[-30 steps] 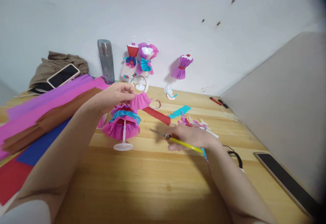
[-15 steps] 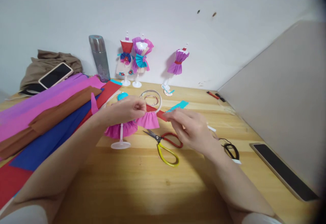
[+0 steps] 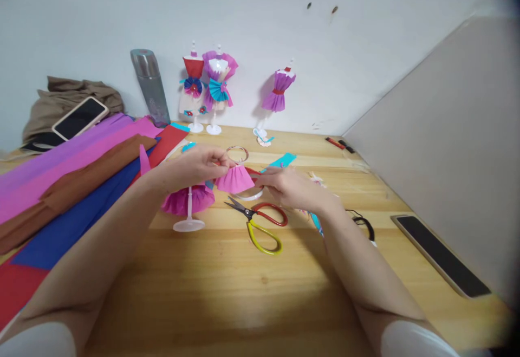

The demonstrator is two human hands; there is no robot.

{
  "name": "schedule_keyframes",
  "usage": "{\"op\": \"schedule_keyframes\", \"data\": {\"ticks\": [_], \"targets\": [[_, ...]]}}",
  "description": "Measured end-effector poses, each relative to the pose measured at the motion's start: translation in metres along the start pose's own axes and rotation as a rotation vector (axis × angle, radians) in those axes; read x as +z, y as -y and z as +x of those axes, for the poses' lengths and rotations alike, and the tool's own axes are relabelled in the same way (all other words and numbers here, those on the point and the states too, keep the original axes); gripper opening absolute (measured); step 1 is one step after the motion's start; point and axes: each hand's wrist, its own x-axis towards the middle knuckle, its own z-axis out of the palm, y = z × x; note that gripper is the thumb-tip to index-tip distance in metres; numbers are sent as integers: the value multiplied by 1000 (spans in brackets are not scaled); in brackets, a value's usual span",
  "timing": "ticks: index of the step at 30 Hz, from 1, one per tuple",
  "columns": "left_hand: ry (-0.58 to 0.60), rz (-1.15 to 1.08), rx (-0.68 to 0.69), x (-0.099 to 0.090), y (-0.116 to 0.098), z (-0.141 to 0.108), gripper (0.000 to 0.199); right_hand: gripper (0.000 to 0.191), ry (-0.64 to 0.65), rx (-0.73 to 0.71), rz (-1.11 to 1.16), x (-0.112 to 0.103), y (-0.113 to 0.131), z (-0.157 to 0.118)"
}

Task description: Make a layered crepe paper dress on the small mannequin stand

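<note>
A small pleated pink paper piece hangs from the pinched fingers of my left hand. Close to its right side is my right hand, fingers closed together; what they hold, if anything, is too small to tell. A roll of white tape is partly hidden behind the pink piece. Below the hands lie scissors with one red and one yellow handle, blades slightly apart. Under my left wrist stands a white doll stand with a magenta skirt.
Three dressed mini mannequins stand by the wall, near a steel bottle. Coloured paper sheets cover the left side. A cyan strip lies behind my right hand. A phone is at the right.
My right hand has moved closer to the pink piece. The white ring that stood upright behind it now sits lower. The whole view has shifted slightly.
</note>
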Motion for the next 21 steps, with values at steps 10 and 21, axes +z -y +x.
{"op": "schedule_keyframes", "data": {"ticks": [10,21], "targets": [[-9,-94,7,-8,-4,-6,17,26,-395,217,570,13,15,12],[14,100,74,15,0,3,11,26,-583,297,1152,27,44,20]]}}
